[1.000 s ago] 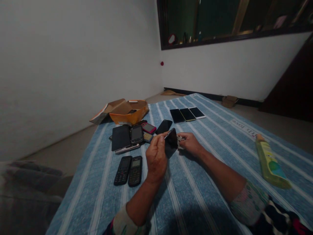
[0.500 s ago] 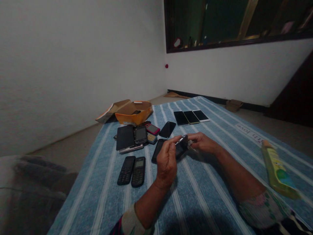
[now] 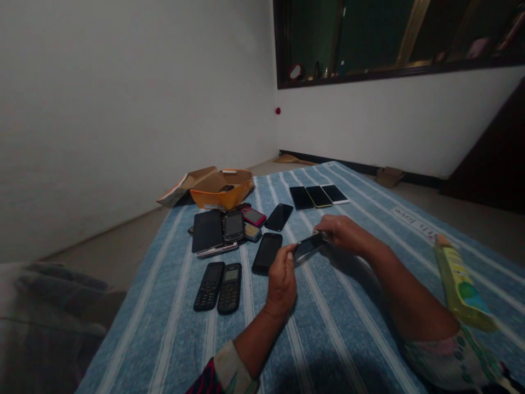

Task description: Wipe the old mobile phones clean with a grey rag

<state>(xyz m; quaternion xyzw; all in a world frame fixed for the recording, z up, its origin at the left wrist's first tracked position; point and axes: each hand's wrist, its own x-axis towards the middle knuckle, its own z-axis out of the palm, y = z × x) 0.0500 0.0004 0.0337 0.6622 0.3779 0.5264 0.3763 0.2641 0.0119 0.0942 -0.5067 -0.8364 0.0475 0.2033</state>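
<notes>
My left hand [image 3: 282, 282] is closed on the near left end of a dark smartphone [image 3: 309, 245], which is held tilted above the table. At the phone's far right end is my right hand [image 3: 338, 232], its fingers bent together over the edge. A crumpled whitish scrap, perhaps cloth, showed in those fingers; now they mostly hide it. Just left of the held phone a black smartphone [image 3: 266, 251] lies flat, partly behind my left hand. Another black smartphone [image 3: 279, 217] lies beyond it. Two keypad phones [image 3: 229, 287] rest side by side at the near left.
A blue striped cloth [image 3: 164, 328] covers the table. Behind the piled phones [image 3: 208, 230] stands an open orange box [image 3: 221, 198]. Three smartphones [image 3: 319, 196] lie in a row at the far side. A bottle of yellowish liquid [image 3: 463, 284] lies on the right.
The held phone has turned flatter, so its dark face shows more. My right hand has shifted slightly up and covers most of the whitish scrap. The view has moved slightly.
</notes>
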